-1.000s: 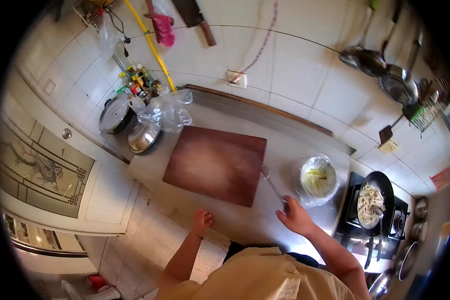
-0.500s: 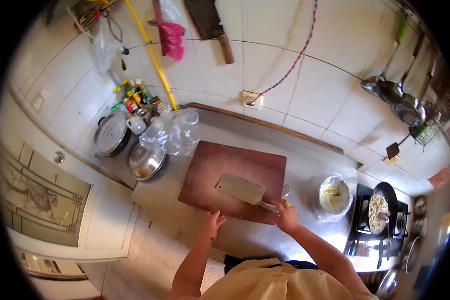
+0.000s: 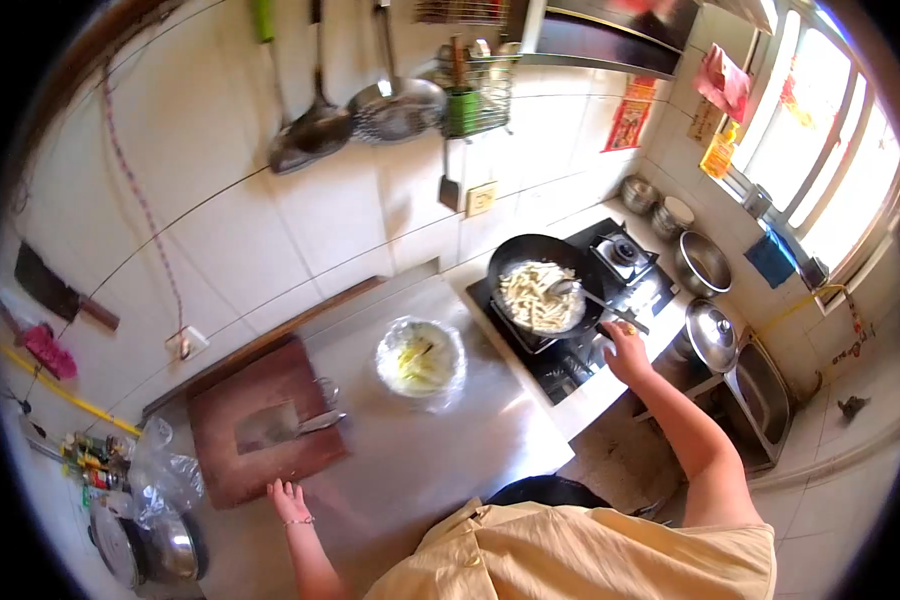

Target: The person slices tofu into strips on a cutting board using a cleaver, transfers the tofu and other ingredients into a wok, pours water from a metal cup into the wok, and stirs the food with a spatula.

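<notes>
My left hand (image 3: 289,501) lies open at the near edge of the brown cutting board (image 3: 232,395), with its fingers spread. On that board rests a cleaver (image 3: 267,428), its handle toward the right edge and no hand on it. My right hand (image 3: 626,352) is at the handle end of the black wok (image 3: 497,277) on the stove. Its fingertips meet the handles there; whether they close on one is unclear. Pale strips of food (image 3: 538,300) fill the wok, and a metal ladle (image 3: 567,287) leans in them with its handle toward my right hand.
A bowl lined with clear plastic (image 3: 420,358) stands on the steel counter (image 3: 470,430) between board and stove. Right of the gas stove (image 3: 625,255) are metal bowls (image 3: 703,262), a lidded pot (image 3: 712,335) and a sink (image 3: 767,400). Ladles (image 3: 320,125) hang on the wall.
The view has swung right toward the stove. My right hand has left the cleaver, which stays on the board, and moved to the wok's handle. My left hand remains near the board's front edge.
</notes>
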Available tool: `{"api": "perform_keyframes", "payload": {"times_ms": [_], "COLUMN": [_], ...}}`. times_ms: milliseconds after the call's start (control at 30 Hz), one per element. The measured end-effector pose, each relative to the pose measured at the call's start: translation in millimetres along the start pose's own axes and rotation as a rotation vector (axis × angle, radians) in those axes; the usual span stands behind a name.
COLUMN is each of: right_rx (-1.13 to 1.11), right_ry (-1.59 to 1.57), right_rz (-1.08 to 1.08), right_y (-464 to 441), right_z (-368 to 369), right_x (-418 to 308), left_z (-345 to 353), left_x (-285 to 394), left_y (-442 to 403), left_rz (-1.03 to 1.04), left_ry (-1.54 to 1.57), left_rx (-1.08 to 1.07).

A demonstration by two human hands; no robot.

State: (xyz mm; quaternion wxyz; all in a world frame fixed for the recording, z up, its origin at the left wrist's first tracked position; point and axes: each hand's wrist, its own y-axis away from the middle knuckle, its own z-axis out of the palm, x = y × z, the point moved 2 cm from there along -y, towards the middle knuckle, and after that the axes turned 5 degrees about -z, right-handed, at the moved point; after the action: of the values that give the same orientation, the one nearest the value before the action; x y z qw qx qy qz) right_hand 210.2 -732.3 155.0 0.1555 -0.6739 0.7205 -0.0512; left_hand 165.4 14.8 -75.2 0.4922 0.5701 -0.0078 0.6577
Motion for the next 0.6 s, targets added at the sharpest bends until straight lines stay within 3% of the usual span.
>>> {"api": "perform_keyframes", "payload": {"times_ms": [100,233,267,367,400,467,600], "right_rx": [-0.190,-0.450,-0.539,-0.516,-0.527,-0.306,-0.279], "right_ry": [0.126,0.241,0.114,-0.095,-0.098,-0.414,-0.630], "right_rz": [0.090,-0.022,-0.018,0.049,0.037,-0.066,-0.150], "right_y": [-15.7,-40.5,-45.8,-53.0,-54.8,-72.6,-134.2], "right_z": [3.3,49.4,60.8,76.7,69.2,52.6,42.1], "right_x": [76.6,151.9,163.7,177.7,181.3,183.4,190.6], "left_z": [41.6,98.1,113.0,157.5,170.8,195.6,211.8], "left_x": [-49.1,-140.1,-166.5,-226.9,-238.4,-253.6,-270.6], "left_y": [53.1,155.3,186.8,249.0,270.4,304.8,332.1], "left_rz": [0.009,-0.105,-0.065,-0.307,-0.306,-0.346,-0.318], "left_ry": [-0.080,-0.238,-0.286,-0.318,-0.314,-0.452,-0.506], "left_rx": [-0.055,-0.118,-0.164,-0.235,-0.220,-0.308,-0.314]}}
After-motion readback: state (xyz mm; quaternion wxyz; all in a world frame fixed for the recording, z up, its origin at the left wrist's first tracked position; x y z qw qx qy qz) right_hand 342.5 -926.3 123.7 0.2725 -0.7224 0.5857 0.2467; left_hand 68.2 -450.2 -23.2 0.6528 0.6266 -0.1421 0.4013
